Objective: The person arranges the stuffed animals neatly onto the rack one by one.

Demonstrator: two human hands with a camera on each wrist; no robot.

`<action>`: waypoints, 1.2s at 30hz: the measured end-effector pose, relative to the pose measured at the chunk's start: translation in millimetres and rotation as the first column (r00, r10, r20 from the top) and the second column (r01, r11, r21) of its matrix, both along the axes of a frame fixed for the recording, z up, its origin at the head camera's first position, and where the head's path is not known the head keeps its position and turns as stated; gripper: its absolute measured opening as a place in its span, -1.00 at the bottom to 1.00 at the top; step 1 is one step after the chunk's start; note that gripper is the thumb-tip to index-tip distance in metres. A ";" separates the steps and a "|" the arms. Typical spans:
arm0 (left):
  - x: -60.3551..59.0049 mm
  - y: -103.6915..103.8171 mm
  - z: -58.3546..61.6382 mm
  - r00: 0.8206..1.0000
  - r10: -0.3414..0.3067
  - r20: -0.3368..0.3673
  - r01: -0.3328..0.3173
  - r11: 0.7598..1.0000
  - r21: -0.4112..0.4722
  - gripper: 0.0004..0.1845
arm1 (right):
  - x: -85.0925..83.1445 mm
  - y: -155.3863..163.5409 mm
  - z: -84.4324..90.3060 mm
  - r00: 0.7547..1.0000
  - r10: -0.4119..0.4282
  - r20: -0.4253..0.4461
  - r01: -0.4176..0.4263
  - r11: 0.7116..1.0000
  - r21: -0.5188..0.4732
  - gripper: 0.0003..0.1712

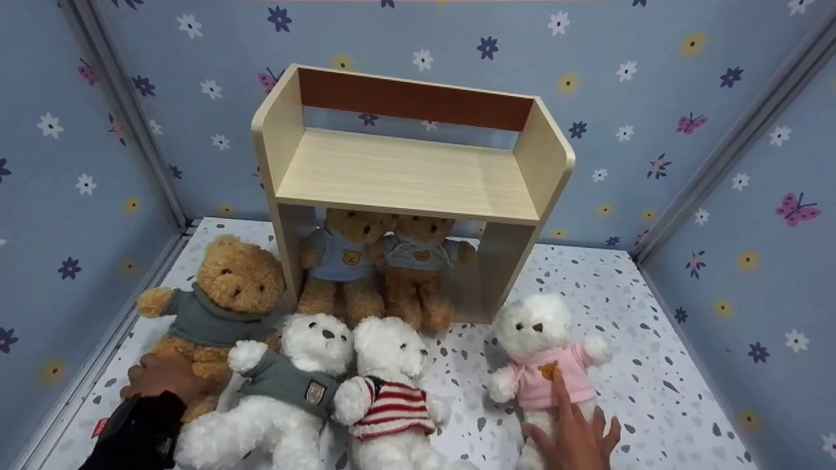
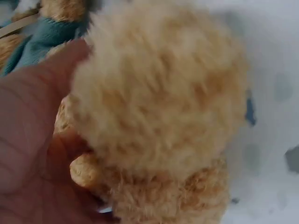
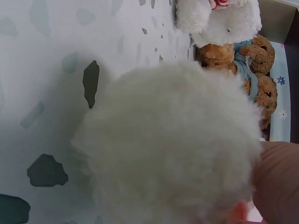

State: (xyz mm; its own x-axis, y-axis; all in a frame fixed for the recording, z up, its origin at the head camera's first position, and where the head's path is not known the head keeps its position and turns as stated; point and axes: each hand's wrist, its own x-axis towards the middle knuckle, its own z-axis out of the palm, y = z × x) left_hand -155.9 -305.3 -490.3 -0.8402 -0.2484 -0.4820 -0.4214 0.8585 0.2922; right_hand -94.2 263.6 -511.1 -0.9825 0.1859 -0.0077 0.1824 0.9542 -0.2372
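Observation:
A large brown bear (image 1: 225, 297) in a grey-green sweater sits at the left. My left hand (image 1: 160, 378) grips its lower leg. In the left wrist view my palm (image 2: 28, 154) wraps round that furry tan leg (image 2: 159, 107). At the right sits a white bear (image 1: 539, 352) in a pink shirt. My right hand (image 1: 575, 434) rests on its lower body, index finger straight up along the shirt. The right wrist view is filled by the bear's white fur (image 3: 173, 144), with my palm (image 3: 280, 182) at the edge.
A light wooden shelf (image 1: 405, 173) stands at the back, with two small brown bears (image 1: 379, 267) in blue shirts under it. A white bear in a grey sweater (image 1: 287, 385) and a white bear in a red-striped sweater (image 1: 392, 391) lie in the front middle. Flowered blue walls close in three sides.

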 end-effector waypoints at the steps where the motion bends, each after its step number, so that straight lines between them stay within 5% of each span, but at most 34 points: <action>1: 1.1 -1.8 -2.4 1.000 0.007 -0.009 -0.006 1.000 0.015 0.07 | 0.1 -0.5 0.3 1.000 0.004 -0.015 -0.004 1.000 -0.002 0.27; 8: 6.8 -7.7 -1.6 0.986 -0.044 -0.163 0.061 0.993 0.099 0.08 | 1.9 -5.1 5.3 0.994 0.014 -0.110 -0.014 1.000 0.005 0.09; 14: 15.4 -10.7 7.9 0.969 -0.008 -0.248 0.034 0.994 0.100 0.14 | 5.3 -11.5 9.6 0.974 0.027 -0.227 -0.028 1.000 0.002 0.00; 18: 27.0 -11.8 24.2 0.959 0.068 -0.275 -0.046 0.995 0.087 0.16 | 6.2 -15.9 13.9 0.948 0.027 -0.316 -0.028 1.000 0.003 -0.07; 23: 45.3 0.5 59.7 0.930 0.179 -0.320 -0.150 0.982 0.113 0.11 | 5.8 -22.0 19.8 0.910 0.097 -0.403 -0.093 0.995 0.031 -0.22; 25: 52.4 10.3 74.3 0.920 0.201 -0.336 -0.165 0.977 0.132 0.07 | 4.8 -23.6 20.2 0.920 0.141 -0.365 -0.125 0.990 0.067 -0.28; 29: 66.0 35.1 96.1 0.926 0.239 -0.293 -0.191 0.964 0.185 0.09 | 1.8 -23.8 15.6 0.978 0.154 -0.140 -0.136 0.982 0.128 -0.22; 32: 73.7 53.0 101.8 0.940 0.220 -0.259 -0.162 0.960 0.228 0.17 | -1.3 -21.5 9.2 0.995 0.096 -0.013 -0.094 0.986 0.135 -0.13; 36: 80.7 78.9 98.2 0.949 0.177 -0.262 -0.102 0.956 0.276 0.20 | -4.9 -15.9 1.6 1.000 -0.011 0.008 0.010 0.995 0.100 -0.10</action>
State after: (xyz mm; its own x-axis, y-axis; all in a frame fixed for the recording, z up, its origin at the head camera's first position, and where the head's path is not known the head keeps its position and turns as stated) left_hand -75.1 -226.4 -392.1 -0.9161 -0.2730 -0.2937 -0.3998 0.6775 0.6174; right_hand -99.0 247.7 -509.5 -0.9806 0.1962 0.0028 0.1939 0.9712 -0.1386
